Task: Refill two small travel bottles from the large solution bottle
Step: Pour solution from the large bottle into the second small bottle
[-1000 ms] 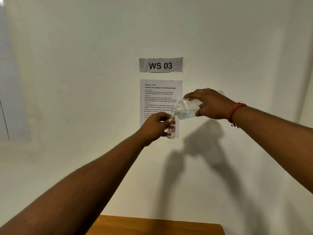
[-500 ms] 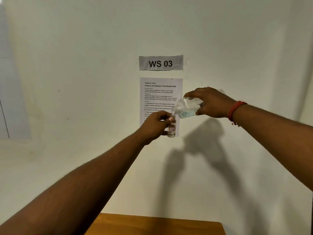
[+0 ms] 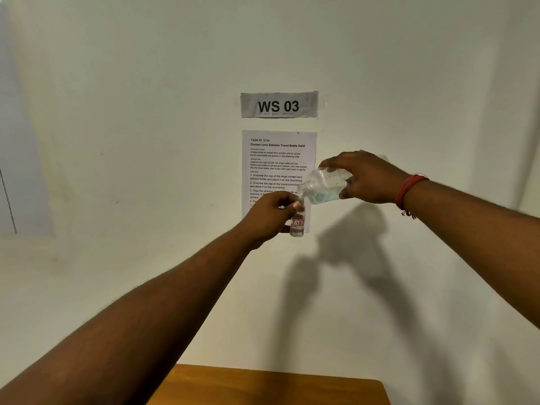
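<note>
My left hand (image 3: 270,216) grips a small clear travel bottle (image 3: 298,222) upright, held up in the air in front of the wall; it carries a red-edged label reading 17B. My right hand (image 3: 365,178) holds the large clear solution bottle (image 3: 325,185) tipped on its side, neck pointing left and down. Its open mouth touches the top of the small bottle. Pale bluish liquid lies in the lower part of the large bottle. A second travel bottle is not in view.
Behind the hands a printed instruction sheet (image 3: 279,159) and a "WS 03" sign (image 3: 279,104) hang on the white wall. The far edge of a wooden table (image 3: 271,384) shows at the bottom. A red thread bracelet (image 3: 409,190) circles my right wrist.
Both hands and the two bottles keep almost the same pose; they sit slightly lower against the instruction sheet than a second ago.
</note>
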